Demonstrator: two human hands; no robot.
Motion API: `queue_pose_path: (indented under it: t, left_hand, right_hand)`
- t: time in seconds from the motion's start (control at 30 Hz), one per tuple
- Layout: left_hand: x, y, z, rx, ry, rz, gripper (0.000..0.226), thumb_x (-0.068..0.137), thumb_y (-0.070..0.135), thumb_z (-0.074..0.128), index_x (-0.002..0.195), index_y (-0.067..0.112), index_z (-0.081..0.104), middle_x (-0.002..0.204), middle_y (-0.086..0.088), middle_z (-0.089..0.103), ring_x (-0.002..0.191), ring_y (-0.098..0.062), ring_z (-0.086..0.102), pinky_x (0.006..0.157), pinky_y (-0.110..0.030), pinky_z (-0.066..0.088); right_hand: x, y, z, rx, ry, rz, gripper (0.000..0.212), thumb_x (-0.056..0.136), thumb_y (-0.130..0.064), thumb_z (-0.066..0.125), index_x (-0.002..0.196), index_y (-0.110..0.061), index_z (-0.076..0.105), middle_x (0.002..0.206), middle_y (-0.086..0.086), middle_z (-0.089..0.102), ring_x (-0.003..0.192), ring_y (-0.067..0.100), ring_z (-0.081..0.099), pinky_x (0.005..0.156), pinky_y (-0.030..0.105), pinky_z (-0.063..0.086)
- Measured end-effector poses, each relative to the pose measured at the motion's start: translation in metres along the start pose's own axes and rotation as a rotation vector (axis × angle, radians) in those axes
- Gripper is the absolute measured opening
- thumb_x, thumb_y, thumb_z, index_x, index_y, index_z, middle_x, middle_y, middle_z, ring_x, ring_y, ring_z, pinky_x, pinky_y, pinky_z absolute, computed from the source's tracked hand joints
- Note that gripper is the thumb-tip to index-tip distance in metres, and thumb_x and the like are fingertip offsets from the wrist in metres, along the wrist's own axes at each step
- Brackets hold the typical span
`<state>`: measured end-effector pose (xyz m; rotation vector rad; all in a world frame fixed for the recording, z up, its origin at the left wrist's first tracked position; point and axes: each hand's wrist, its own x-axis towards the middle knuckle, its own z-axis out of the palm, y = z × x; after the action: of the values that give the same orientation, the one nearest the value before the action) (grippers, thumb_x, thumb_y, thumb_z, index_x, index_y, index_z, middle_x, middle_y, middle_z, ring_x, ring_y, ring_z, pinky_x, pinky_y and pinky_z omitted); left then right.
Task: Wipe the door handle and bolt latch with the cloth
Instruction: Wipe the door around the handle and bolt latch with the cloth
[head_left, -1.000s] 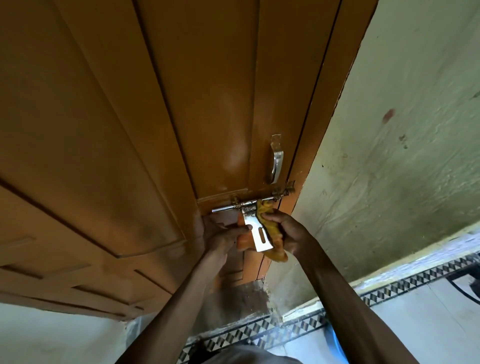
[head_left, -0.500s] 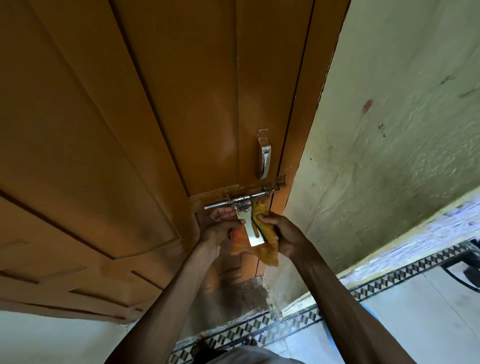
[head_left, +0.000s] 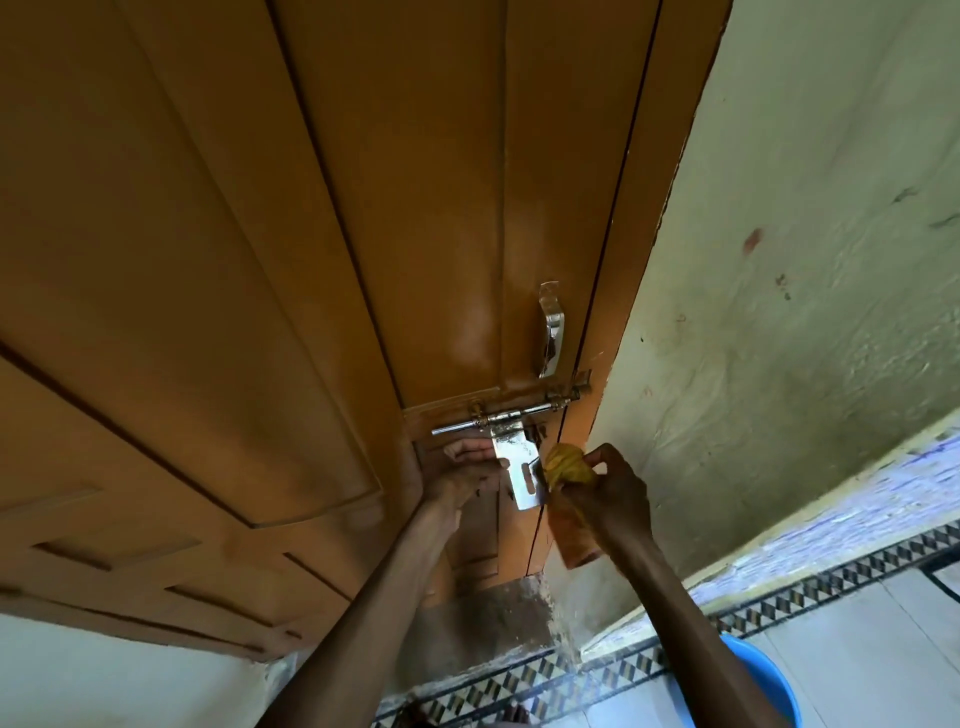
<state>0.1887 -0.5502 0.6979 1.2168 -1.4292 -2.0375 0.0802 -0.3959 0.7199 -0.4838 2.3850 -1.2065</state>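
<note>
The right hand (head_left: 610, 491) squeezes a bunched-up yellow cloth (head_left: 569, 465) at the right edge of the flat hanging plate (head_left: 519, 467) of the shiny silver metal bolt latch (head_left: 498, 417), and the left hand (head_left: 460, 475) pinches that plate from the left. If the left hand slips, I think the plate could swing and nip a finger, or its edge could snag the cloth. The curved silver door handle (head_left: 550, 332) sits just above on the orange-brown wooden door (head_left: 260, 260), with a pale green wall (head_left: 805, 312) to the right and a blue tub (head_left: 769, 686) near on the tiled floor (head_left: 857, 649).
</note>
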Motion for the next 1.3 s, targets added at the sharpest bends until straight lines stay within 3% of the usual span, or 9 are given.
queue_pose_path:
  t: [0.27,0.43,0.67,0.83,1.0,1.07,1.13,1.2,1.3]
  left_hand:
    - [0.002,0.000,0.001,0.072,0.076,0.131,0.029,0.085,-0.015,0.067,0.113,-0.014,0.065,0.087,-0.007,0.071,0.083,-0.021,0.070,0.070,-0.016,0.058]
    - [0.000,0.011,-0.024,-0.193,0.147,0.022,0.013,0.096,0.015,0.066,0.107,0.006,0.067,0.105,-0.012,0.074,0.099,-0.024,0.071,0.086,-0.031,0.057]
    - [0.004,0.022,-0.033,-0.143,0.193,0.014,0.022,0.099,0.015,0.062,0.107,-0.005,0.066,0.106,-0.026,0.070,0.090,-0.031,0.070,0.066,-0.020,0.061]
    - [0.001,0.031,-0.036,-0.132,0.128,-0.044,0.018,0.101,0.010,0.057,0.108,-0.005,0.064,0.107,-0.021,0.069,0.070,-0.012,0.072,0.076,-0.026,0.060]
    - [-0.005,0.042,-0.032,-0.054,0.097,-0.087,0.036,0.106,0.003,0.045,0.133,-0.020,0.047,0.132,-0.037,0.055,0.123,-0.047,0.056,0.068,-0.020,0.055]
    - [-0.004,0.041,-0.039,0.053,0.090,-0.098,0.038,0.105,0.004,0.048,0.134,-0.020,0.048,0.132,-0.036,0.055,0.106,-0.043,0.064,0.054,-0.012,0.051]
    - [-0.001,0.042,-0.048,0.224,0.069,-0.066,0.033,0.104,0.012,0.056,0.120,-0.016,0.061,0.124,-0.034,0.062,0.088,-0.032,0.067,0.062,-0.017,0.055]
    - [-0.008,0.049,-0.052,0.673,0.069,0.061,0.028,0.103,0.025,0.057,0.096,0.004,0.073,0.110,-0.018,0.073,0.096,-0.030,0.068,0.081,-0.031,0.054]
    - [-0.029,0.071,-0.049,1.246,0.319,0.347,0.034,0.100,0.043,0.051,0.092,0.019,0.074,0.093,-0.002,0.075,0.095,-0.027,0.068,0.076,-0.032,0.050]
  right_hand:
    - [0.016,-0.029,0.025,0.079,0.153,-0.277,0.037,0.078,-0.041,0.076,0.106,-0.018,0.069,0.099,0.003,0.075,0.087,0.017,0.070,0.087,0.034,0.055]
    - [0.014,-0.048,0.056,0.009,0.327,-0.271,0.040,0.087,-0.045,0.064,0.106,-0.011,0.070,0.100,0.010,0.074,0.088,0.024,0.071,0.080,0.027,0.051]
    - [0.007,-0.052,0.079,-0.052,0.257,-0.516,0.035,0.093,-0.036,0.058,0.117,-0.011,0.065,0.127,0.009,0.061,0.097,0.019,0.065,0.089,0.028,0.054]
    - [0.022,-0.057,0.066,-0.124,0.441,-0.286,0.034,0.090,-0.034,0.064,0.116,-0.013,0.064,0.121,0.012,0.063,0.101,0.027,0.066,0.086,0.038,0.054]
    - [0.013,-0.056,0.067,-0.036,0.157,-0.553,0.028,0.088,-0.030,0.067,0.113,-0.018,0.066,0.122,0.004,0.066,0.101,0.007,0.059,0.096,0.025,0.052]
    - [0.018,-0.053,0.049,0.027,0.142,-0.506,0.028,0.084,-0.033,0.071,0.106,-0.017,0.070,0.107,0.002,0.073,0.095,0.013,0.067,0.088,0.036,0.057]
    - [0.016,-0.053,0.031,0.112,0.291,-0.410,0.028,0.082,-0.035,0.073,0.103,-0.017,0.073,0.098,0.000,0.075,0.088,0.016,0.070,0.078,0.037,0.059]
    - [0.011,-0.063,0.015,0.226,0.479,-0.385,0.027,0.086,-0.038,0.070,0.105,-0.020,0.072,0.099,-0.002,0.074,0.087,0.014,0.070,0.075,0.037,0.059]
    - [0.013,-0.094,0.000,0.341,0.636,-0.479,0.032,0.091,-0.037,0.063,0.116,-0.017,0.064,0.107,0.000,0.070,0.095,0.016,0.067,0.076,0.033,0.057]
